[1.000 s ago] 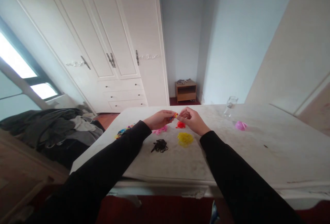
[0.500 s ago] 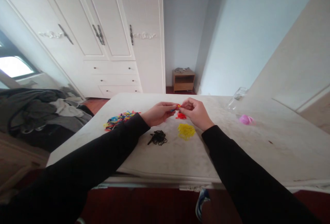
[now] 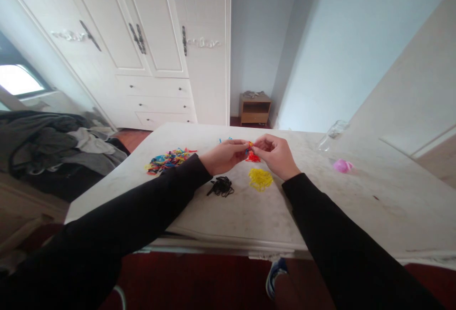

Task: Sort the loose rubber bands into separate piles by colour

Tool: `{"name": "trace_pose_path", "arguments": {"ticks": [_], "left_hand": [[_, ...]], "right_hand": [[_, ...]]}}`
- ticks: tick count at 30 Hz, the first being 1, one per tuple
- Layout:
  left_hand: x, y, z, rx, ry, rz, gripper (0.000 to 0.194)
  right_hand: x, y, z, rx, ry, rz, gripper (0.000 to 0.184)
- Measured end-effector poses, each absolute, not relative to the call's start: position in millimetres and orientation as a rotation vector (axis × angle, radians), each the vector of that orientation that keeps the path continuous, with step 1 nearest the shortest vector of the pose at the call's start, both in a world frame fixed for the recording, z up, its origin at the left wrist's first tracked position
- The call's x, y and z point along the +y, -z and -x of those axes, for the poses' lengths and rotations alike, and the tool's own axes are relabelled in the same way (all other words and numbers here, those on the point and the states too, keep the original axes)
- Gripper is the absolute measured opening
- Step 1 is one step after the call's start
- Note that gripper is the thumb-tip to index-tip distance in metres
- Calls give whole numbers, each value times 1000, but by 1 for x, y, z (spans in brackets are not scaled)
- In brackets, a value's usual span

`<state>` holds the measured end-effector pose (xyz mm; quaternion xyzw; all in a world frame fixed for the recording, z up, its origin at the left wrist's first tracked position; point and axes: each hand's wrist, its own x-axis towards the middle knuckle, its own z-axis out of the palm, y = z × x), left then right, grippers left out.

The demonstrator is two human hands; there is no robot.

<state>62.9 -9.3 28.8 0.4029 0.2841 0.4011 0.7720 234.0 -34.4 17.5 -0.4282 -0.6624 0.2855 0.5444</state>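
My left hand [image 3: 225, 155] and my right hand [image 3: 278, 155] meet over the middle of the table, fingertips pinched together. Between them is a small tangle of coloured rubber bands [image 3: 251, 145], with yellow, red and blue showing. Just below the fingertips lies a red pile of bands [image 3: 254, 158], partly covered by the hands. Closer to me are a yellow pile of bands [image 3: 260, 179] and a black pile of bands [image 3: 221, 186]. A mixed-colour heap of bands [image 3: 167, 160] lies left of my left hand. Some blue bands [image 3: 225, 140] peek out behind that hand.
On the table's [image 3: 320, 215] right side are a clear glass jar [image 3: 333, 135] lying tilted and a pink object [image 3: 342, 166]. Dark and grey clothes [image 3: 60, 143] are heaped at the left. A white wardrobe [image 3: 153, 48] and a small wooden cabinet [image 3: 255, 109] stand beyond.
The view has shifted slightly. Both hands stay together, still pinching the bands; the left has moved slightly, and blue bands behind it now show.
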Motion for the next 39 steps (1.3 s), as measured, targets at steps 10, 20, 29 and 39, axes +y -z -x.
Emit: {"name": "trace_pose_path", "arguments": {"ticks": [10,20,29,39], "left_hand": [[-15,-40,-64,626,-759,-531,32],[-15,-39,-64,596,-695,-618,40],[-14,-39,-57,603,-712,-692,19],[-13,-40,-56,658,-872,-760,22]], "right_hand": [[-39,-24,-228,-1757,-355,986,7],[-39,-22,-229,-1774,-274,998,7],[-38,-32,-243,-1674,-554,1054,9],[-46,-33,-259,-2204,-850,1121,10]]}}
